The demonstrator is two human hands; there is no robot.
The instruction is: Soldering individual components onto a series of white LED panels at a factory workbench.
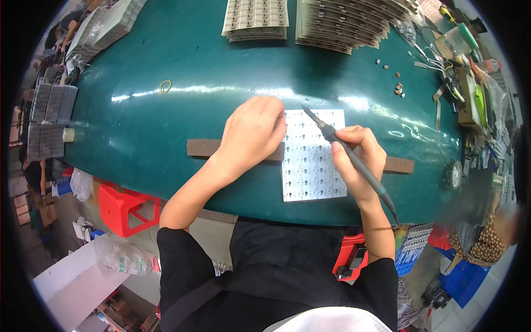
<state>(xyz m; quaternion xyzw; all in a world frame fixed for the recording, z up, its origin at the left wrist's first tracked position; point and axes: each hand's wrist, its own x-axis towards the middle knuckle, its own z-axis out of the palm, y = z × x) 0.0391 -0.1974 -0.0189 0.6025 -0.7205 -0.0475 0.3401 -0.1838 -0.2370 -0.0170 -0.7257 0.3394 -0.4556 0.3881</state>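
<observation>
A white circuit board panel (310, 182) with rows of dark marks lies on the green table in front of me, across a brown bar (200, 148). In my right hand (362, 157) is a soldering iron (359, 164), held like a pen. Its dark tip points up and left, over the panel's upper edge; whether it touches anything I cannot tell. My left hand (251, 130) is closed at the panel's upper left edge, fingers curled under. What its fingertips hold, if anything, is hidden.
Two stacks of board panels (255, 19) stand at the far edge. A yellow rubber band (166, 87) lies to the left, small loose parts (399, 89) to the far right. Tools and a green-lidded jar (456, 41) crowd the right edge; more stacked panels (52, 105) line the left.
</observation>
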